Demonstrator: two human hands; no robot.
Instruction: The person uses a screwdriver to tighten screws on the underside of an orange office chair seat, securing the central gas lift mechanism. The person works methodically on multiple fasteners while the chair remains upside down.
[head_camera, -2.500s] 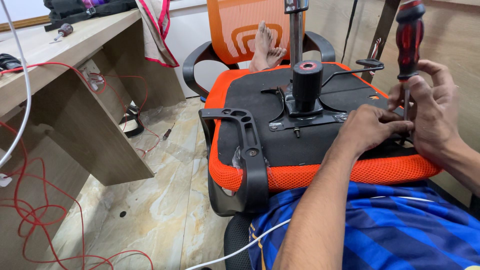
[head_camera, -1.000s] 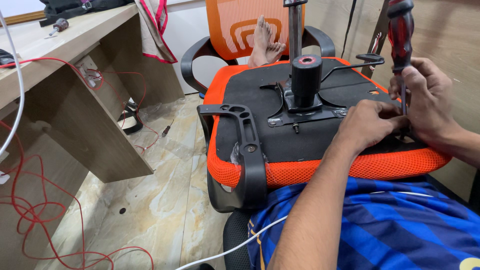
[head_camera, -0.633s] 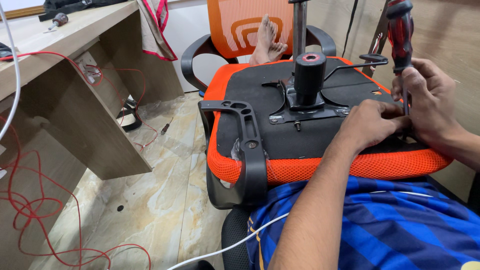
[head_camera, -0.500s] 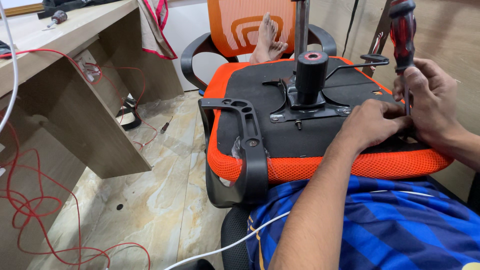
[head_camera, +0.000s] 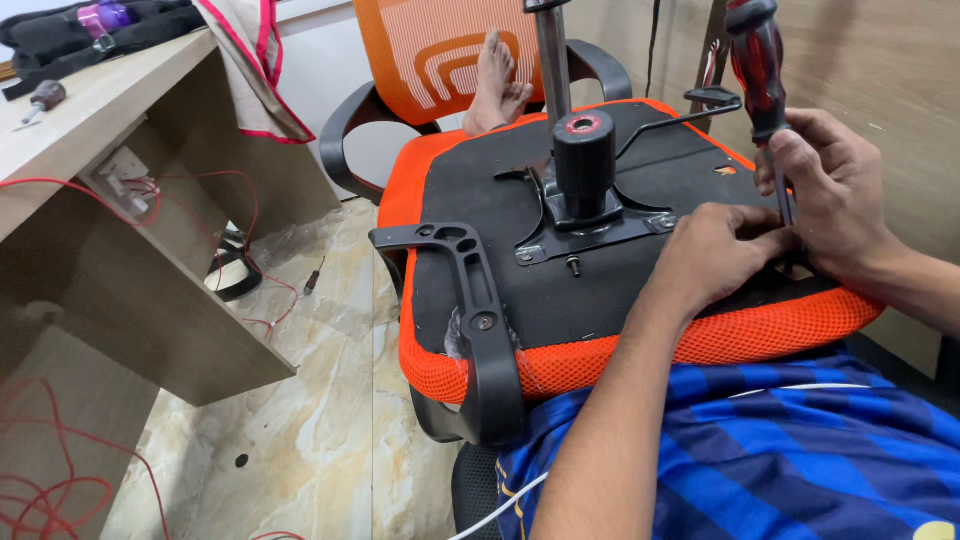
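1. The right hand (head_camera: 840, 195) is closed around the red-and-black screwdriver (head_camera: 757, 60), which stands upright at the right edge of the upturned orange seat (head_camera: 560, 300).
2. The left hand (head_camera: 720, 255) pinches near the tip; what it holds is hidden.
3. The person should keep the shaft vertical and press firmly.

Marble-look floor (head_camera: 330, 400) (red wires trailing) beside wooden desk (head_camera: 110, 250).

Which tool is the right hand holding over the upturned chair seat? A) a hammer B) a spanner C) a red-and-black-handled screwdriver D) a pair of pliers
C: the right hand grips a screwdriver with a red-and-black handle, held upright with its shaft pointing down at the black underside of the orange chair seat, next to the left hand.
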